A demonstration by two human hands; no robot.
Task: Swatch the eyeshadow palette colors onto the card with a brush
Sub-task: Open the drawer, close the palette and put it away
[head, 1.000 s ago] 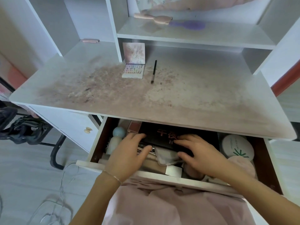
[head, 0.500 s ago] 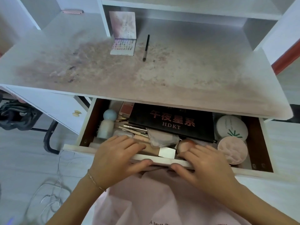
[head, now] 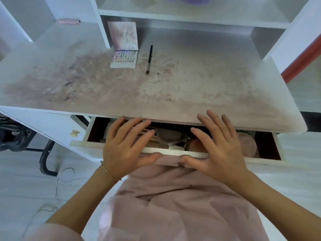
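Two hands: left hand (head: 125, 146) and right hand (head: 220, 148) lie flat over the drawer front (head: 166, 151), fingers straight and spread, gripping nothing, thumbs tucked under its near edge
Step in hand: looks like pushing the drawer shut, and I'd say it's about halfway in
Doing it well: press evenly with both palms so the drawer runs straight, and lift the fingertips clear before the gap under the desk edge closes on them
Under the fingers: drawer clutter, a clear pouch (head: 171, 136) between the two hands and a round pink compact (head: 247, 145) just right of the right hand; the rest is too dark to name
Beyond the fingertips: desk top (head: 191, 94), pale and heavily smudged with pinkish powder
Far past the left fingertips: eyeshadow palette (head: 124, 59), lid standing open against a shelf upright
Just right of it: brush (head: 149, 59), lying loose, apart from the palette
Card: none that I can pick out
Task so far: swatching not begun, by my reading
Room: white shelving (head: 191, 12) above the desk, pale floor with a thin cable (head: 59, 185) left of the left wrist
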